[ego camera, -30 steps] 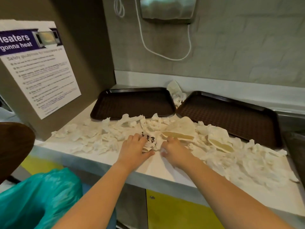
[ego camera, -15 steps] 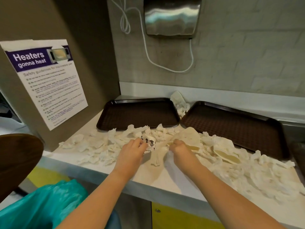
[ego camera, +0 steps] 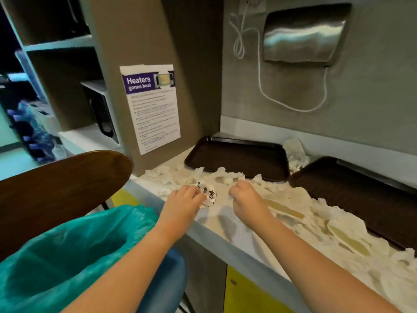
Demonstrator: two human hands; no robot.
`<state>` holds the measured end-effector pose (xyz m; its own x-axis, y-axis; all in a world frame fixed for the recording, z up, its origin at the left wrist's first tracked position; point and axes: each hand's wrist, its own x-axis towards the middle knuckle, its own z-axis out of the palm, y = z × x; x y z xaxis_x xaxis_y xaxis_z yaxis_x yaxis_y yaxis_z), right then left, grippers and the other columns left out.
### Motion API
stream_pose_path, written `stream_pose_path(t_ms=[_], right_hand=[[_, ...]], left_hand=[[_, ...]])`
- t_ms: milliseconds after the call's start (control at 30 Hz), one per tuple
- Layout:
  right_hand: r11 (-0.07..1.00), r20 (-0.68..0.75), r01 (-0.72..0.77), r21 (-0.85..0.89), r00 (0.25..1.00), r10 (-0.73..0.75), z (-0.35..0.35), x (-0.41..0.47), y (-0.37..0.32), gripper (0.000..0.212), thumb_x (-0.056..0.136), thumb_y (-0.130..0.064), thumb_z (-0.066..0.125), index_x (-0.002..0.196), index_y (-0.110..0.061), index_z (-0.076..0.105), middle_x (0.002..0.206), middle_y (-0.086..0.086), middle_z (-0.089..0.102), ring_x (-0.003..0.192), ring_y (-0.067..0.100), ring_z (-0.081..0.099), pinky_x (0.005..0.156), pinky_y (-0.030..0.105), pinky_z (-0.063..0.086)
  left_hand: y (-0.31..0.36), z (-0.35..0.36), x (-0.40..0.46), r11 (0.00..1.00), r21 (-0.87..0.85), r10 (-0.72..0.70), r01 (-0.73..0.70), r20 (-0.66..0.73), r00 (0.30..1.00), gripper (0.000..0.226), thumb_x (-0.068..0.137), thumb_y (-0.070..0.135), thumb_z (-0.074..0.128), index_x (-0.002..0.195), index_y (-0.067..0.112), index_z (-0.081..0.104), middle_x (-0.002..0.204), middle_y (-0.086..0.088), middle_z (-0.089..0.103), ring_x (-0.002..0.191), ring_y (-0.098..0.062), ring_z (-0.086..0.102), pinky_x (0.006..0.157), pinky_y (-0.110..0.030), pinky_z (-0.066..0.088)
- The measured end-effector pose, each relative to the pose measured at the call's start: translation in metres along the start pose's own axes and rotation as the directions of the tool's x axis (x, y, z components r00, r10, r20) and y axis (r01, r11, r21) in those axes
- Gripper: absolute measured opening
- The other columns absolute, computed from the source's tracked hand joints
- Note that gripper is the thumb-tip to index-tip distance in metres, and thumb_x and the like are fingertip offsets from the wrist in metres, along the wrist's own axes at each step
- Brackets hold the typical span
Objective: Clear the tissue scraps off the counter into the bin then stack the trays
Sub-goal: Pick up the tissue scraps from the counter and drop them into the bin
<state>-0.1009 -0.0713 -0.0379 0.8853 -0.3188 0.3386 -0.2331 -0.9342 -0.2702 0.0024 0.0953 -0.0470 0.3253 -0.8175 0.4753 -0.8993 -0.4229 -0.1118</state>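
Left hand (ego camera: 184,201) clamped on a printed tissue wad (ego camera: 208,195) at the worktop's (ego camera: 225,224) front edge. Right hand (ego camera: 244,197) curled, pinching a scrap; fingertips hidden. Bin (ego camera: 74,249) below and left, nearer the left hand. Scraps (ego camera: 327,213) along the front edge; trays (ego camera: 239,157) at the back.

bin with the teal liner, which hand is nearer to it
Left. The left hand holds a printed paper scrap at the counter's front edge, just above and beyond the bin with the teal liner. The right hand pinches tissue farther right over the counter.
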Motion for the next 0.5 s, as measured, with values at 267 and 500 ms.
stream_pose_path(t_ms=[267,500], right_hand=[[0.951,0.033,0.276,0.140,0.958,-0.284,0.015,-0.003,-0.091,0.022,0.086,0.004,0.045,0.104,0.001,0.058,0.110,0.016,0.053,0.109,0.030,0.046,0.085,0.036,0.042],[0.865,0.122,0.429,0.259,0.874,-0.470,0.034,-0.003,-0.185,0.029,0.083,0.011,0.048,0.106,-0.002,0.056,0.109,0.015,0.046,0.100,0.030,0.047,0.078,0.041,0.045]], left_hand=[[-0.021,-0.049,-0.083,0.952,0.074,-0.298,0.297,0.003,0.955,0.039,0.061,0.006,0.076,0.097,0.016,0.062,0.092,-0.003,0.066,0.079,-0.025,0.063,0.062,-0.035,0.054],[-0.069,-0.095,-0.165,0.837,0.139,-0.536,0.529,0.020,0.844,0.031,0.076,0.019,0.058,0.107,0.020,0.055,0.099,-0.002,0.063,0.089,-0.029,0.058,0.070,-0.040,0.045]])
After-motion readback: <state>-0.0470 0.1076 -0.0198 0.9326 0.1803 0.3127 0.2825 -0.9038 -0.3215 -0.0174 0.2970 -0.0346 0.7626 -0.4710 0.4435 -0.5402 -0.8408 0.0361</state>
